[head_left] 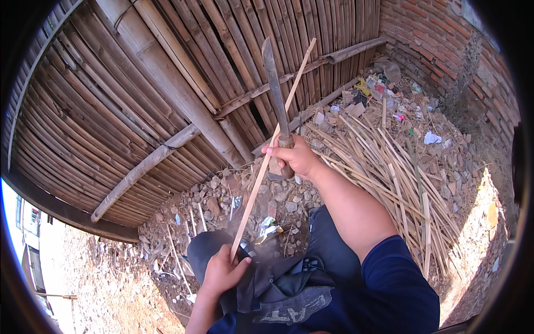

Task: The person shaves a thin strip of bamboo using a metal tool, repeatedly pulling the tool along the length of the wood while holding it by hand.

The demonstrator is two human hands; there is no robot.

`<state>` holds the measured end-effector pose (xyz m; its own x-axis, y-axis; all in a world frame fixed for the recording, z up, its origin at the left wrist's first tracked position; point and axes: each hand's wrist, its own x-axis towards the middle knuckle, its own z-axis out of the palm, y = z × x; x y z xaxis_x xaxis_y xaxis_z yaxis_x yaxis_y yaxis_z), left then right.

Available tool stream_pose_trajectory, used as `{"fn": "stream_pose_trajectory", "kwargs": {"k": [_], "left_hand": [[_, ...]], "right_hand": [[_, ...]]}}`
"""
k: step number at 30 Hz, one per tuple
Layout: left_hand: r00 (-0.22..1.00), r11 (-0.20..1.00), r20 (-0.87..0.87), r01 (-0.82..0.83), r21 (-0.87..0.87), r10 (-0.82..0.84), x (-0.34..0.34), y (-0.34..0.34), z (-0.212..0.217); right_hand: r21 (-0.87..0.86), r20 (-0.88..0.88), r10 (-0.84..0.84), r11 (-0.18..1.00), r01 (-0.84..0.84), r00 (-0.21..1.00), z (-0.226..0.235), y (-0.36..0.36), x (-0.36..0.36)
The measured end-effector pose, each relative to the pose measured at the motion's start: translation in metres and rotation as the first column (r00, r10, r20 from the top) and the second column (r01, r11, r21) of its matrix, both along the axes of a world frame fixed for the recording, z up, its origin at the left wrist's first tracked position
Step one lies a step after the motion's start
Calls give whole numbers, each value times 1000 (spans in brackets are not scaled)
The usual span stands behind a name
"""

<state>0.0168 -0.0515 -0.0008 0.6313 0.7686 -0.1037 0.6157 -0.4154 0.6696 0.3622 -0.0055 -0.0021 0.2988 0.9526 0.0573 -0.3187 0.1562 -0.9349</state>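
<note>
A long, pale bamboo strip (256, 186) slants from my lap up and to the right, its far end in front of the bamboo wall. My left hand (222, 269) is closed around its lower end, close to my knee. With my right hand (296, 156) I grip the wooden handle of a machete (275, 89), whose dark blade points up and away. The thumb and finger of that same hand also touch the strip, which passes just left of the handle and crosses behind or beside the blade; which of the two I cannot tell.
A heap of split bamboo strips (397, 189) lies on the rubble to my right. The bamboo slat wall (167, 72) rises ahead and left, meeting a brick wall (439, 50) at the far right. Litter (389, 97) is scattered in that corner. Stones and a crumpled wrapper (268, 230) lie between my knees.
</note>
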Motion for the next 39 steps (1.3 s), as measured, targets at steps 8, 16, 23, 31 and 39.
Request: {"fn": "stream_pose_trajectory", "kwargs": {"k": [8, 16, 23, 31, 39], "left_hand": [[950, 924, 309, 69, -377, 55, 32, 35, -32], [899, 794, 411, 138, -592, 150, 20, 52, -58], [878, 680, 451, 233, -695, 160, 18, 54, -49], [931, 764, 363, 201, -613, 47, 19, 53, -53], [934, 745, 335, 138, -653, 121, 21, 55, -52]], "right_hand": [[4, 734, -25, 999, 32, 679, 7, -8, -10], [-405, 906, 401, 914, 7, 135, 17, -9, -25], [-350, 884, 254, 917, 194, 392, 1, 7, 14], [-500, 859, 499, 866, -20, 114, 24, -4, -32], [-367, 892, 293, 914, 174, 344, -13, 13, 5]]}}
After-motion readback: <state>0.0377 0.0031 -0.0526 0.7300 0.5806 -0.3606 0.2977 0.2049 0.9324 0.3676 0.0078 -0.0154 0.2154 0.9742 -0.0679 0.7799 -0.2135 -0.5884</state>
